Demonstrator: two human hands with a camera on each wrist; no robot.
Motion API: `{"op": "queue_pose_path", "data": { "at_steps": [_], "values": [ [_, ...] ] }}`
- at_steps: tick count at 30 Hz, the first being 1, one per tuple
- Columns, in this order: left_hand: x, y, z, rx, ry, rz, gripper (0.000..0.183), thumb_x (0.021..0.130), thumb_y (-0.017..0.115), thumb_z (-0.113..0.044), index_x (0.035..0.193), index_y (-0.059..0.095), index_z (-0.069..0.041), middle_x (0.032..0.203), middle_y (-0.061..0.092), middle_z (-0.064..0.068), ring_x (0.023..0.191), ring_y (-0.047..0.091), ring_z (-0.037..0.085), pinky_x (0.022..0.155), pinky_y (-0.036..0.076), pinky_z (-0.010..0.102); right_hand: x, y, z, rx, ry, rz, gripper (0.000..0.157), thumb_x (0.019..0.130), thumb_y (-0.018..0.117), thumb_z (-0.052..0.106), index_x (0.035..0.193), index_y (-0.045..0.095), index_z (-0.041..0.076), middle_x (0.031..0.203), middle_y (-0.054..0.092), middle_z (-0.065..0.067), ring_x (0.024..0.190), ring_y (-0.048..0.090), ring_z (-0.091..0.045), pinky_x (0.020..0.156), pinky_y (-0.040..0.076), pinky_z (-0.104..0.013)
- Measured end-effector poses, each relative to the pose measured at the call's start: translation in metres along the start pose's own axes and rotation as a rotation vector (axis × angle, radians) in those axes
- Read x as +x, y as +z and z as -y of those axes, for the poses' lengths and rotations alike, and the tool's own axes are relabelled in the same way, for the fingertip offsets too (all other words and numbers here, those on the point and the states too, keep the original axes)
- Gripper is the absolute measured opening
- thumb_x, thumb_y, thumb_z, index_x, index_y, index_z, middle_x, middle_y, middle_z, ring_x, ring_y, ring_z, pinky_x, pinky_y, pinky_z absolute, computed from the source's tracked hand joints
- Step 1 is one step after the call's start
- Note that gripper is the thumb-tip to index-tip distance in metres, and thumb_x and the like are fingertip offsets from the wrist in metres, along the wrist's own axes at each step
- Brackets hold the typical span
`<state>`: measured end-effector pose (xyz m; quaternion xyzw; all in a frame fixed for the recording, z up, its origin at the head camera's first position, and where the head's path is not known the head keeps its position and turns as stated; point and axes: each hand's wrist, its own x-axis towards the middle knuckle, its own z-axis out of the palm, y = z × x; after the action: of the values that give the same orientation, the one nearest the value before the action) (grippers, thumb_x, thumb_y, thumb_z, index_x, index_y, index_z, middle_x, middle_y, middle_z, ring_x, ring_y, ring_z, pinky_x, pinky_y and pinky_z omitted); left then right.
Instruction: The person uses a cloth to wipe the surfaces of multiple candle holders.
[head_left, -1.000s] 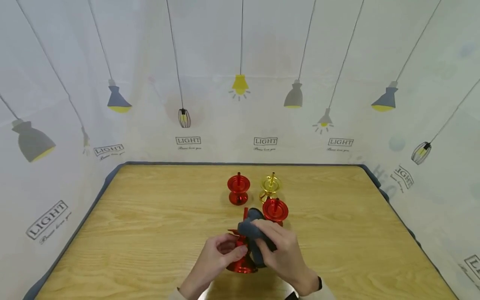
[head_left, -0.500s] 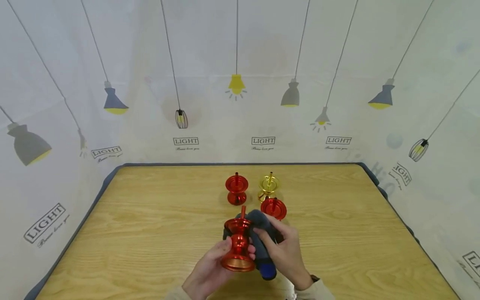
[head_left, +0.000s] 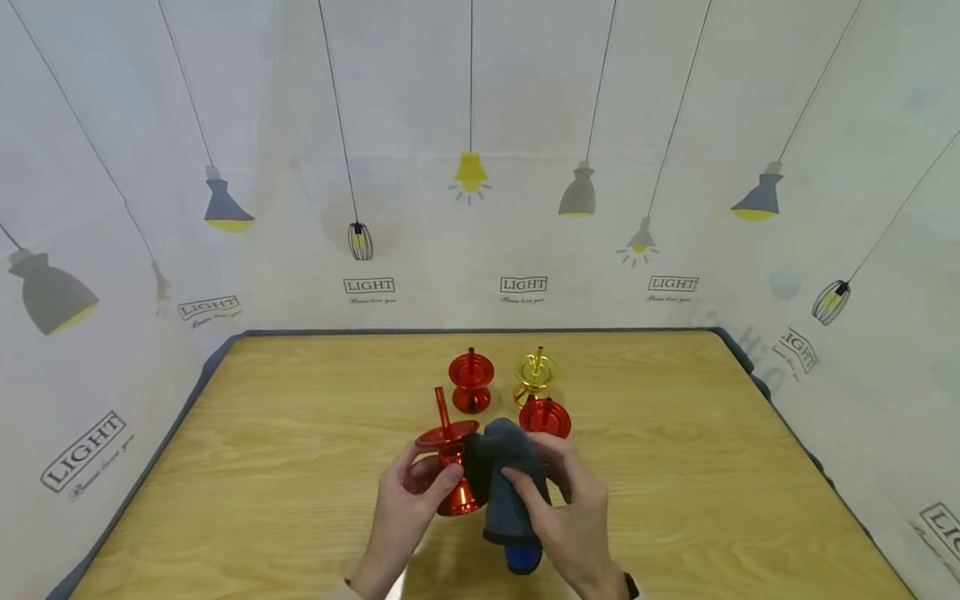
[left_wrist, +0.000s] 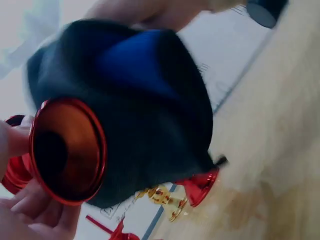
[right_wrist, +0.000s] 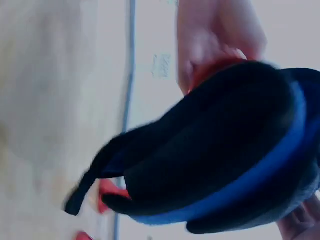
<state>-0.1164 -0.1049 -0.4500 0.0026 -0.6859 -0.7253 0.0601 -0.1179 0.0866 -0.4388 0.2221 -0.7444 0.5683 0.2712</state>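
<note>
My left hand (head_left: 397,510) grips a shiny red metal candle holder (head_left: 459,498) by its narrow stem, above the table. It leans a little, its thin tube pointing up and its wide dish over my fingers. My right hand (head_left: 579,518) pinches a dark blue cloth (head_left: 513,492) between thumb and fingers, the cloth right at the candle holder's right side. In the left wrist view the hollow underside of the candle holder's base (left_wrist: 75,150) faces the camera beside the cloth. The folded cloth (right_wrist: 215,145) hides most of the candle holder in the right wrist view.
Behind my hands, a red candle holder (head_left: 471,377) and a gold one (head_left: 534,372) stand on the wooden table (head_left: 300,433). Another red candle holder (head_left: 545,418) stands close behind my right hand, partly hidden. A printed white curtain (head_left: 420,192) surrounds the table's back and sides.
The candle holder in my left hand was tipped to show its underside half a second ago; now it is more upright and further left. The cloth has shifted along its side.
</note>
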Motion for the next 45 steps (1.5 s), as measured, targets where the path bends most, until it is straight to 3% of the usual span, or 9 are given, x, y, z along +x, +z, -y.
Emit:
{"op": "queue_pose_path", "data": {
  "at_steps": [5,9,12,19,24,27,33,41,45],
  "values": [
    [-0.005,0.011,0.003,0.045,0.034,-0.050,0.034,0.085,0.082,-0.008,0.116,0.069,-0.004,0.097,0.077,0.014,0.087,0.073,0.012,0.080,0.058,0.026,-0.009,0.013,-0.005,-0.019,-0.093,-0.009,0.045,0.079,0.083,-0.004,0.119,0.069,0.008,0.106,0.070,-0.010,0.095,0.072,-0.012,0.077,0.058,-0.019],
    [-0.007,0.014,0.001,0.020,-0.021,-0.087,0.033,0.085,0.083,-0.013,0.115,0.071,-0.005,0.099,0.076,0.012,0.088,0.072,0.013,0.080,0.058,0.025,-0.013,0.015,-0.009,-0.039,-0.189,0.004,0.045,0.077,0.081,-0.009,0.119,0.073,0.006,0.105,0.072,-0.009,0.094,0.072,-0.015,0.084,0.056,-0.016],
    [-0.009,0.014,-0.001,-0.034,-0.078,-0.079,0.036,0.086,0.082,-0.015,0.117,0.070,-0.002,0.104,0.074,0.013,0.090,0.072,0.016,0.079,0.059,0.027,-0.013,0.015,-0.011,0.023,-0.166,0.039,0.041,0.079,0.079,-0.010,0.118,0.074,0.004,0.106,0.072,-0.011,0.096,0.072,-0.015,0.086,0.056,-0.018],
    [-0.010,0.005,-0.001,-0.216,-0.160,0.053,0.039,0.090,0.079,-0.016,0.122,0.067,0.003,0.109,0.072,0.007,0.102,0.071,0.018,0.087,0.059,0.030,-0.014,0.011,-0.020,0.330,0.093,0.107,0.028,0.084,0.074,-0.012,0.110,0.075,-0.002,0.107,0.070,-0.009,0.097,0.073,-0.011,0.077,0.061,-0.029],
    [-0.013,-0.002,-0.002,-0.338,-0.201,0.219,0.043,0.094,0.074,-0.020,0.131,0.061,-0.001,0.114,0.072,0.000,0.106,0.067,0.015,0.095,0.054,0.030,-0.016,0.011,-0.029,0.389,0.092,0.104,0.026,0.084,0.071,-0.015,0.107,0.076,-0.004,0.106,0.073,-0.004,0.098,0.072,-0.011,0.081,0.061,-0.029],
    [-0.015,-0.003,-0.006,-0.358,-0.211,0.252,0.045,0.098,0.069,-0.018,0.138,0.054,-0.005,0.120,0.070,0.001,0.112,0.066,0.016,0.099,0.052,0.032,-0.017,0.012,-0.030,0.414,0.103,0.092,0.026,0.084,0.071,-0.016,0.108,0.075,-0.007,0.105,0.075,-0.002,0.098,0.072,-0.011,0.081,0.061,-0.029],
    [-0.017,0.002,-0.010,-0.174,-0.100,0.141,0.030,0.098,0.067,-0.011,0.124,0.062,0.002,0.113,0.071,0.007,0.106,0.068,0.019,0.092,0.055,0.030,-0.020,0.012,-0.025,0.358,0.143,0.044,0.032,0.083,0.073,-0.013,0.114,0.074,-0.006,0.107,0.075,-0.004,0.098,0.073,-0.013,0.079,0.061,-0.029],
    [-0.017,0.011,-0.013,-0.060,-0.019,0.029,0.028,0.097,0.066,-0.007,0.121,0.065,0.007,0.113,0.069,0.015,0.101,0.068,0.012,0.086,0.056,0.022,-0.024,0.015,-0.023,0.218,-0.114,-0.045,0.046,0.074,0.075,-0.023,0.117,0.071,-0.008,0.110,0.074,-0.016,0.106,0.071,-0.011,0.085,0.058,-0.022],
    [-0.019,0.017,-0.012,0.012,0.026,-0.019,0.024,0.095,0.072,-0.011,0.114,0.067,0.003,0.109,0.071,0.018,0.094,0.070,0.012,0.082,0.057,0.022,-0.024,0.018,-0.021,0.136,-0.173,-0.099,0.049,0.069,0.079,-0.024,0.114,0.073,-0.007,0.106,0.074,-0.020,0.108,0.070,-0.008,0.088,0.056,-0.020]
  ]
}}
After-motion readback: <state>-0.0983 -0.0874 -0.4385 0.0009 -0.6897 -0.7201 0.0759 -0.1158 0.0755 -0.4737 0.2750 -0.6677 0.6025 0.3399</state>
